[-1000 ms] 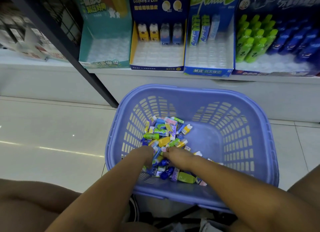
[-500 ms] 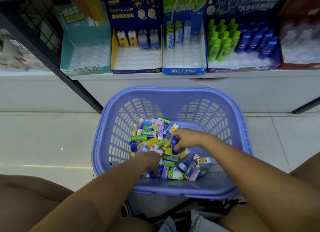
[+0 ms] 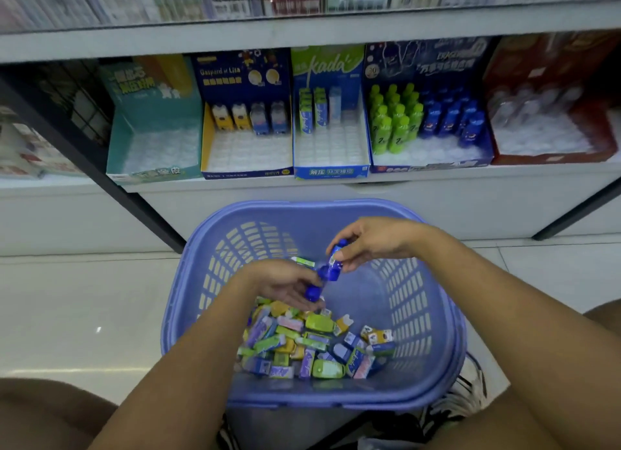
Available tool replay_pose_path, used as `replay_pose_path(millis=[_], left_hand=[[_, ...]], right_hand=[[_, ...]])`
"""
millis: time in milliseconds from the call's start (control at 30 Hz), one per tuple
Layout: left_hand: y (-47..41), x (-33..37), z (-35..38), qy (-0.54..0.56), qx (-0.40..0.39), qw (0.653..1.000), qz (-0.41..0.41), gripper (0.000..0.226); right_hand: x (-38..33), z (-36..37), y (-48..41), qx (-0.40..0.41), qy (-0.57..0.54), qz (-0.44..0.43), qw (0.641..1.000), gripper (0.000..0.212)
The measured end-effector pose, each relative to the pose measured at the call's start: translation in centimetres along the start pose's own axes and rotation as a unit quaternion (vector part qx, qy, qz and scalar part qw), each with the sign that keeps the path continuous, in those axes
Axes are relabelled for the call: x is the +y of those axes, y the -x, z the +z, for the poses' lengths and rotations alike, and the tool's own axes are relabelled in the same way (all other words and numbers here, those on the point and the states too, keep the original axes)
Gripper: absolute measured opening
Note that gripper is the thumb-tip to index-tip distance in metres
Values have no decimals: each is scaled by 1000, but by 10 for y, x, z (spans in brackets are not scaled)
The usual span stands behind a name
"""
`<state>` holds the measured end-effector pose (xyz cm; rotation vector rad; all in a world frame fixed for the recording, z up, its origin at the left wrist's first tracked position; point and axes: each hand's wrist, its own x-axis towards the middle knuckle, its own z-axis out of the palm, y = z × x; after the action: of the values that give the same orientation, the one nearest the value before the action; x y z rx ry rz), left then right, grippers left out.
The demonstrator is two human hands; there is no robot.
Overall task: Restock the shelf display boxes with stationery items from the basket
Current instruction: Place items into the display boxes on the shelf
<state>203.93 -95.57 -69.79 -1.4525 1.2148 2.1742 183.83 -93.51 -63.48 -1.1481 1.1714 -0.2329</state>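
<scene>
Holding one blue bottle pinched in the fingers of our right hand, we curl the fingers of our left hand round a second blue bottle just below it (blur hides whether the two touch). Both hang over the purple basket, whose stationery pile our left forearm partly covers. Beyond the basket's far rim, on the shelf, stand a teal box, a navy box, a kada box, a blue box with green and blue bottles, and a red box. A dark post slants at left.
</scene>
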Motion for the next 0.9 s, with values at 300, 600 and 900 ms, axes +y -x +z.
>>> replay_pose_path(millis=[300, 600, 900], left_hand=[[52, 92, 55, 213, -67, 926, 303, 18], [44, 129, 89, 174, 57, 913, 363, 11], [36, 134, 92, 192, 52, 933, 301, 24]], right_hand=[[-66, -64, 78, 173, 86, -77, 978, 25], [-72, -136, 120, 300, 131, -115, 938, 22], [-41, -202, 92, 442, 415, -66, 792, 30]])
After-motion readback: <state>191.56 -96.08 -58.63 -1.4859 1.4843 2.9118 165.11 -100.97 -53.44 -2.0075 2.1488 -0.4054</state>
